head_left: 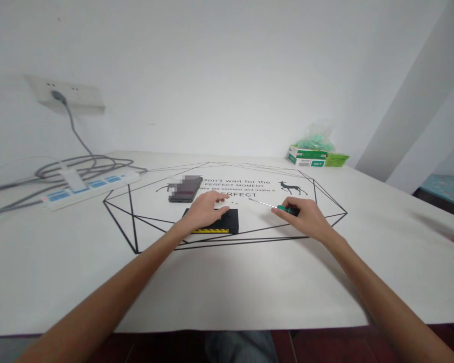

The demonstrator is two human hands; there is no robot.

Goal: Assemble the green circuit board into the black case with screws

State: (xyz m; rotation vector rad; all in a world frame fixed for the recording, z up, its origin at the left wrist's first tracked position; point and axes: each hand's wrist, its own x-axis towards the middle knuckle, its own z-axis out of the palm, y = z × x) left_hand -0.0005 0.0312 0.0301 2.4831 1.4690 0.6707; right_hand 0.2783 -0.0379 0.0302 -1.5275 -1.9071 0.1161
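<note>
My right hand [302, 216] is closed around the green and black handle of a screwdriver [267, 203], whose thin metal shaft points left above the table. Over a flat black box [232, 221] with a yellow-marked front edge, my left hand [205, 209] is spread with thumb and fingers apart. It covers the left part of the box; whether it touches the lid I cannot tell. Just behind my left hand lies a dark smartphone [187, 189], its upper left part blurred out.
On the left, a white power strip [94, 190] holds a plugged-in white charger [73, 177], beside coiled grey cables [83, 164]. A wall socket [66, 94] has a plug in it. Green-and-white boxes [307, 156] with a plastic bag stand at the back right of the white table [227, 282].
</note>
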